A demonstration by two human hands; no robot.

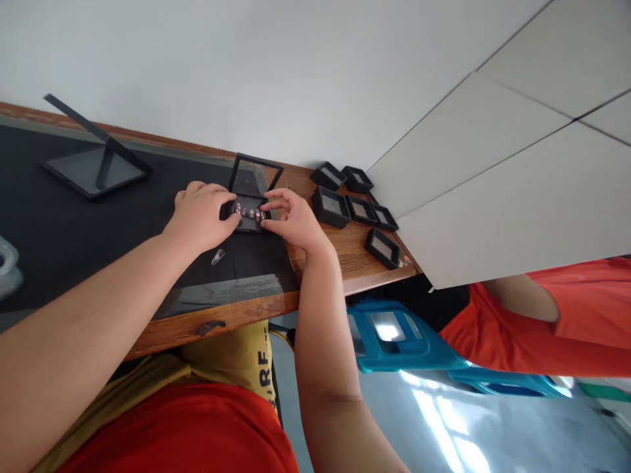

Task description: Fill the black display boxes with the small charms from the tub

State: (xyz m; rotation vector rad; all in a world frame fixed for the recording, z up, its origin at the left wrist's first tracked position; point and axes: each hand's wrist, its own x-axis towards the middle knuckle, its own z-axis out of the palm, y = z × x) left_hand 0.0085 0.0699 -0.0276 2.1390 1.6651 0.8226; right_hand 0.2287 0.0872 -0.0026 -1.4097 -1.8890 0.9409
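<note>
A small black box (248, 223) lies between my hands on the black mat, its framed lid (256, 174) with a see-through window standing open at the back. Inside it is a row of small shiny pinkish and clear pieces (252, 213) that look like press-on nails. My left hand (204, 213) grips the box's left side, thumb in front and fingers behind. At the right side, my right hand (294, 221) has its thumb and fingertips on the box's edge, close to the end pieces. One clear, nail-shaped piece (217, 256) lies on the mat nearer to me.
Several black window boxes (331, 205) stand on the bare wood at right, some stacked. A folding black stand (98, 171) is at left, and a clear object (7, 266) sits at the left edge. Beyond a white partition (532, 197) are a person's orange sleeve (503, 335) and a blue chair (409, 338).
</note>
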